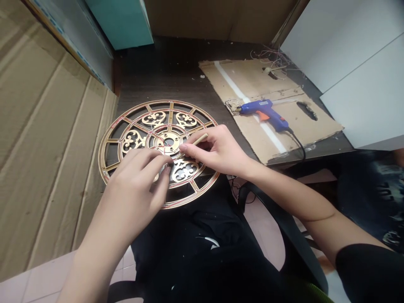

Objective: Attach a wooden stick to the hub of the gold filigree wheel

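Note:
A round gold openwork frame (171,110) with scroll ornaments lies on the dark table, its near edge reaching over the table's front. Thin red wires run along its rings and spokes. My right hand (217,149) pinches a thin, pale wooden-looking stick (199,139), its lower end pointing at the inner ring near the hub. Close to that end, my left hand (142,176) has thumb and fingertips pinched together just above the frame. What those fingers hold, if anything, is too small to make out.
On a cardboard sheet (252,80) to the right rests a blue glue gun (263,112) with an orange trigger. Loose thin wires (268,54) lie behind it. Corrugated cardboard (47,139) stands at left, a teal box (121,23) at back, white panels (356,63) at right.

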Demonstrator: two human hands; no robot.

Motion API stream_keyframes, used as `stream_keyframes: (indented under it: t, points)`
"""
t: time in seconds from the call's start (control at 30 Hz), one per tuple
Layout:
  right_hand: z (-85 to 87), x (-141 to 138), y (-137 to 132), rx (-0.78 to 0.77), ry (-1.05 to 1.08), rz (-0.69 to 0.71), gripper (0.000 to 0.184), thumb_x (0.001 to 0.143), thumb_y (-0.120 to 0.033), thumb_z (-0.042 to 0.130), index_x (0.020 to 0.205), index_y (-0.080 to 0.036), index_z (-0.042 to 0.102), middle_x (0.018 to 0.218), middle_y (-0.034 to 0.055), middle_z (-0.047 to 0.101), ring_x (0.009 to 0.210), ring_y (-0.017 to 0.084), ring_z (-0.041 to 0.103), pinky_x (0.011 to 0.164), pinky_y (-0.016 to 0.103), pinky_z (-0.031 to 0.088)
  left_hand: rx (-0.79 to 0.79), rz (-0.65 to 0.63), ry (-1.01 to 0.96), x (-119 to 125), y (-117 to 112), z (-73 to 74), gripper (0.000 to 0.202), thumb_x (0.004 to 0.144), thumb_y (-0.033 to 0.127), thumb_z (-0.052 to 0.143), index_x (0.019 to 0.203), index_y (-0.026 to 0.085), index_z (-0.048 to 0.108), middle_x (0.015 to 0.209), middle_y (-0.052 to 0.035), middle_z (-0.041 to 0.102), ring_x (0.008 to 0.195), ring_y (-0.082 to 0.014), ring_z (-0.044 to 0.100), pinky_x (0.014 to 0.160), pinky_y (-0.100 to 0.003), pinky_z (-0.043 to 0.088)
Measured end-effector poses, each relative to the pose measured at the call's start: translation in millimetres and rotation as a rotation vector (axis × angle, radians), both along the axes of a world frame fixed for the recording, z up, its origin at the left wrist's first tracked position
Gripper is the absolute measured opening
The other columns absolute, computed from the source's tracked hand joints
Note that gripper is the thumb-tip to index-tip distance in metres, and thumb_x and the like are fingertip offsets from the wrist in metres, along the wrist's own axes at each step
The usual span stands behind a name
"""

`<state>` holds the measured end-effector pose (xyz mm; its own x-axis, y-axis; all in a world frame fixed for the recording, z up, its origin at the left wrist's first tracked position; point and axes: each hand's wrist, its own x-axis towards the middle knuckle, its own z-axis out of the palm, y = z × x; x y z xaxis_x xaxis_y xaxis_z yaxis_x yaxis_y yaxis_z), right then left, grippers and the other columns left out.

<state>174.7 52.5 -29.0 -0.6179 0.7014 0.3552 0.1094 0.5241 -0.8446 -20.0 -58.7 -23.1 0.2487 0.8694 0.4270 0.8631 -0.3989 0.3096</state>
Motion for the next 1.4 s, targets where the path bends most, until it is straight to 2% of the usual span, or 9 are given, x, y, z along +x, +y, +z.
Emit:
stream_keyframes:
  t: [0.23,0.47,0.87,1.03,1.13,1.23,1.4]
  points:
    - [-0.7,-0.2,-1.9,0.018,0.06,-0.021,0.025,0.093,-0.034,0.075,0.08,-0.013,0.08,0.073,0.002,0.077,0.063,0.01,0.066,0.058,0.021,0.049,-0.012,-0.001,-0.016,-0.1,0.7,2.5,0.017,0.097,0.013,0.058,0.111,0.017,0.066,0.112,-0.0125,0.07,0.107,-0.031,0.064,0.094,-0.049,0.054]
    - [-2.2,0.2,0.2,0.077,0.057,0.054,0.021,0.096,-0.031,0.072,0.087,-0.014,0.081,0.088,0.0047,0.082,0.077,0.013,0.073,0.069,0.022,0.055,-0.017,0.0,-0.017,0.3,1.4,2.3,0.015,0.097,0.013,0.058,0.11,0.016,0.067,0.114,-0.0143,0.07,0.108,-0.0324,0.064,0.093,-0.05,0.054]
    - [-1.6,-1.0,1.2,0.033,0.0,0.012,0.023,0.093,-0.032,0.075,0.083,-0.013,0.08,0.08,0.0039,0.08,0.063,0.01,0.066,0.056,0.021,0.046,-0.039,-0.003,0.004,0.4,-0.8,3.2,0.017,0.097,0.014,0.059,0.112,0.019,0.065,0.114,-0.0125,0.069,0.108,-0.0324,0.063,0.092,-0.05,0.052]
    - [0.8,0.6,4.0,0.125,-0.013,0.034,0.017,0.093,-0.025,0.074,0.083,-0.013,0.08,0.081,0.0035,0.08,0.066,0.01,0.067,0.059,0.021,0.046,-0.022,-0.006,0.024,1.7,-2.8,2.6,0.02,0.096,0.013,0.061,0.115,0.016,0.067,0.11,-0.0125,0.068,0.105,-0.0314,0.062,0.09,-0.048,0.052]
    - [2.8,1.2,4.5,0.116,-0.034,0.024,0.018,0.094,-0.023,0.073,0.082,-0.013,0.08,0.079,0.0028,0.08,0.065,0.01,0.067,0.059,0.021,0.045,0.009,-0.006,0.039,1.6,-1.7,2.0,0.019,0.095,0.013,0.063,0.113,0.014,0.068,0.109,-0.0128,0.068,0.106,-0.0316,0.06,0.091,-0.048,0.052]
    - [4.6,1.7,4.6,0.082,-0.056,0.016,0.024,0.096,-0.027,0.071,0.078,-0.013,0.079,0.08,0.003,0.08,0.068,0.011,0.068,0.063,0.023,0.045,0.017,0.002,0.057,0.6,-1.0,1.5,0.02,0.096,0.015,0.062,0.114,0.013,0.069,0.11,-0.0137,0.067,0.107,-0.032,0.06,0.094,-0.049,0.052]
    - [5.3,2.9,4.5,-0.003,-0.148,-0.011,0.033,0.099,-0.04,0.068,0.08,-0.014,0.079,0.073,0.0027,0.075,0.064,0.011,0.06,0.06,0.027,0.04,0.016,-0.011,0.051,-0.7,-0.4,-0.2,0.021,0.097,0.015,0.061,0.116,0.013,0.069,0.11,-0.0133,0.069,0.106,-0.0326,0.062,0.093,-0.049,0.051]
